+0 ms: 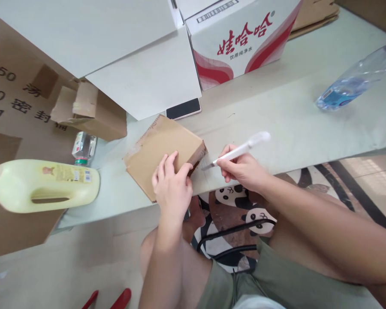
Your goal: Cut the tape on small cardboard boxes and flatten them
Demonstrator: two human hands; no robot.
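Observation:
A small flat cardboard box (159,148) with ragged, torn edges lies at an angle on the pale covered table. My left hand (173,182) holds it down at its near side, fingers bent over the top and thumb near the right edge. In my right hand (239,165), closed around the handle, is a craft knife (241,150) with a white handle. Its thin blade points left, low over the table, just right of the box's cut side. Whether the blade touches the table I cannot tell.
A phone (183,109) lies behind the cardboard, against white boxes (148,77) and a printed water carton (241,47). At left are an open carton (99,111), a small bottle (83,148) and a large yellowish jug (45,185). A plastic water bottle (350,88) lies at right.

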